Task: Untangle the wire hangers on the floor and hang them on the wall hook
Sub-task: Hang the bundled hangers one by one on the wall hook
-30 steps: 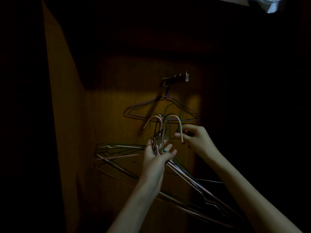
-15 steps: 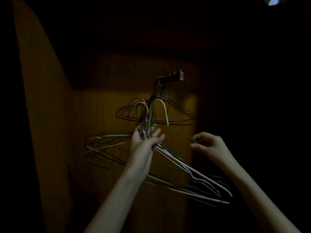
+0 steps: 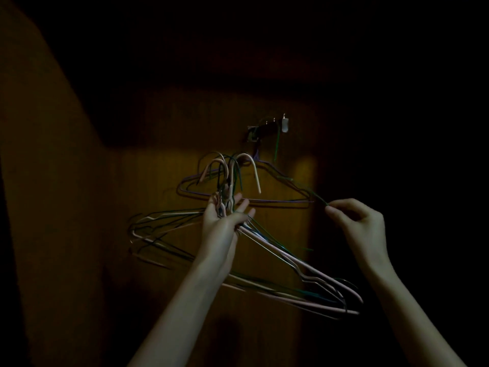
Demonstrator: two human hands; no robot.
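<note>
The left hand [image 3: 225,223] is holding a bundle of wire hangers [image 3: 264,250] by their necks against the palm, fingers half spread, the pink and green hook ends sticking up just below the wall hook [image 3: 267,125]. The right hand [image 3: 362,223] is pinching the end of a green hanger [image 3: 317,198] between thumb and forefinger; its thin wire is running up toward the right end of the wall hook, though in this gloom I cannot tell whether it is seated there. A purple hanger [image 3: 264,201] is already hanging against the wooden wall [image 3: 164,181]. To do this well, I would say the person should be drawing the green one sideways and clear of the bundle's hook ends before letting go, keeping the bundle low so nothing snags the hung ones. Compared with half a second ago, the right hand has gone from loosely curled and apart from the wires to gripping the green one, and the bundle is sitting slightly higher.
</note>
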